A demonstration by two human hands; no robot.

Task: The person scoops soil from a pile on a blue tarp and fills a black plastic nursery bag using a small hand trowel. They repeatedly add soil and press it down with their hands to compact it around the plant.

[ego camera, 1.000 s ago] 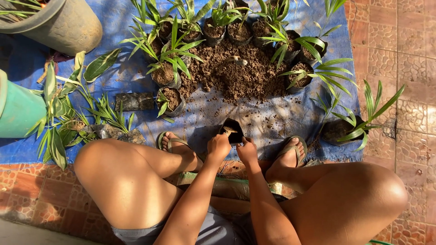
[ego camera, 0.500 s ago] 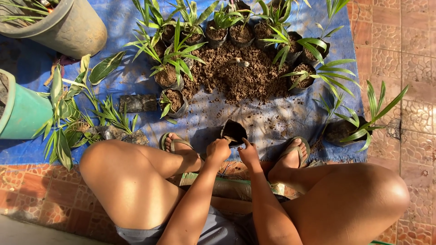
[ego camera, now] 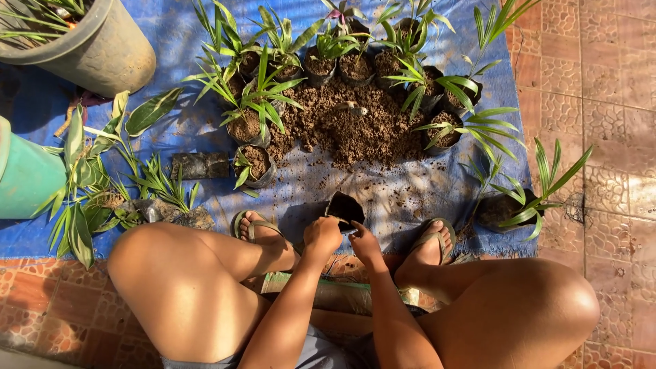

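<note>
While both forearms reach forward between the knees, the left hand [ego camera: 321,237] pinches the rim of a black bag [ego camera: 344,208] and the right hand [ego camera: 364,244] grips its near edge, just below the soil pile [ego camera: 355,126] on the blue tarp [ego camera: 424,191].

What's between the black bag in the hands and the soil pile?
In the head view, only bare blue tarp with scattered soil crumbs lies between the black bag and the soil pile.

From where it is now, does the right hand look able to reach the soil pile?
Probably yes: the right hand sits at the black grow bag, and only bare blue tarp lies between it and the soil pile.
</note>
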